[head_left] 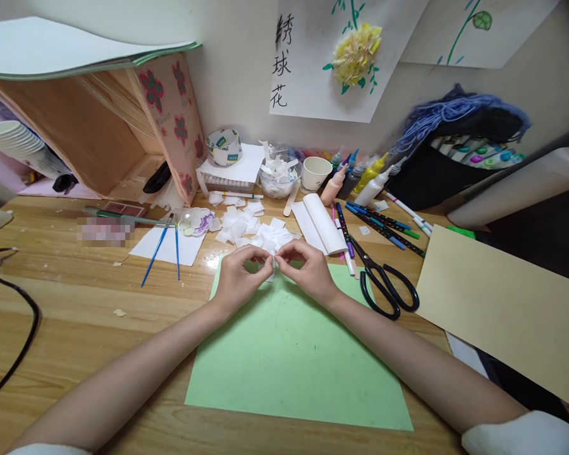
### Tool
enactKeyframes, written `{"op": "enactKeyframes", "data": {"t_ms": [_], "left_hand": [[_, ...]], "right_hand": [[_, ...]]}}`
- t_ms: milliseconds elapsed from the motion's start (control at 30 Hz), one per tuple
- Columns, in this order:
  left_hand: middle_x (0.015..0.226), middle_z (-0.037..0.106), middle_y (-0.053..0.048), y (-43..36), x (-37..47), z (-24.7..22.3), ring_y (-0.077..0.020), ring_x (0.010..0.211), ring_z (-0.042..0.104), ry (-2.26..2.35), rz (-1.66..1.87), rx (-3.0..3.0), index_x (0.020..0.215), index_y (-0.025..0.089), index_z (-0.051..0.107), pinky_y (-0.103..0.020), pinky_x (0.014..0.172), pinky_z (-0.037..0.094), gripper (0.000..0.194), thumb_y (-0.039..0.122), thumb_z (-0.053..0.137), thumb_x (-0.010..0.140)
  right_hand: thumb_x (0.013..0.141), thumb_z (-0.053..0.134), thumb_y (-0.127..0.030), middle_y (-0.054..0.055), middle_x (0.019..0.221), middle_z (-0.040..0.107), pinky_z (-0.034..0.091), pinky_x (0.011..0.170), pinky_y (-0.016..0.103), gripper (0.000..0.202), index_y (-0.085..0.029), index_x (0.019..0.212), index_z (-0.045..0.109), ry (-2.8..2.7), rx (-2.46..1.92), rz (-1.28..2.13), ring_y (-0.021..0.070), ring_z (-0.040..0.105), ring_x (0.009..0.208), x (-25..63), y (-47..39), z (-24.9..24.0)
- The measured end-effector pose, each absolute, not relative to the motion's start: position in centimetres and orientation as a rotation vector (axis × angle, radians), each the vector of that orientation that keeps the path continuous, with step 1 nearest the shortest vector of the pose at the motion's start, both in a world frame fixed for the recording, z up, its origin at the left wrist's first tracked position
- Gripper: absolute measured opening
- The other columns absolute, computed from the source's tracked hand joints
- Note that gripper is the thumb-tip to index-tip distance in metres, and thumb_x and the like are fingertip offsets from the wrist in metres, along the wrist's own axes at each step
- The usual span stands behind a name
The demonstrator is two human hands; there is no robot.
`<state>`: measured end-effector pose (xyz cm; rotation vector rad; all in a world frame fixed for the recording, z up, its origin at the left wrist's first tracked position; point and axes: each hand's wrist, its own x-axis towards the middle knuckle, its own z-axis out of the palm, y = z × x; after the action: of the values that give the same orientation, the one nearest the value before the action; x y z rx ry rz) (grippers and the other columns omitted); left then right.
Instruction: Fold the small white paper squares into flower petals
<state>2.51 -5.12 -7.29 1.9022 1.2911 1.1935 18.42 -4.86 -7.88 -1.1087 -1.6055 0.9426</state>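
My left hand (244,276) and my right hand (308,270) meet above the far part of a green sheet (294,354). Thumb and forefinger are pinched together on each hand, both on a small white paper piece (270,276) that shows between and below the fingertips. Most of that piece is hidden by the fingers. Just beyond my hands lies a loose pile of white paper pieces (239,224). A roll of white paper (323,224) rests past my right hand.
Black-handled scissors (384,284) lie right of the green sheet, near several pens (384,224). Blue brushes (155,256) rest on white paper at the left. Behind stand a bowl of scraps (279,177), a paper cup (315,174) and paint bottles (334,185). A beige board (502,309) is at the right.
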Motion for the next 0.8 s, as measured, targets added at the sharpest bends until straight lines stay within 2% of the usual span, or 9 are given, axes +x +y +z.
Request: {"op": "enactKeyframes", "data": {"t_ms": [800], "left_hand": [[0.072, 0.066, -0.001, -4.96, 2.45, -7.41, -0.0119, 0.066, 0.057, 1.279, 1.145, 1.914, 0.074, 0.017, 0.064, -0.024, 0.063, 0.045, 0.005, 0.02, 0.061, 0.076]], "right_hand": [[0.076, 0.061, -0.022, 0.001, 0.072, 0.059, 0.047, 0.063, 0.028, 0.004, -0.019, 0.075, 0.058, -1.624, -1.12, 0.872, 0.0142, 0.055, 0.066, 18.42, -4.97, -7.94]]}}
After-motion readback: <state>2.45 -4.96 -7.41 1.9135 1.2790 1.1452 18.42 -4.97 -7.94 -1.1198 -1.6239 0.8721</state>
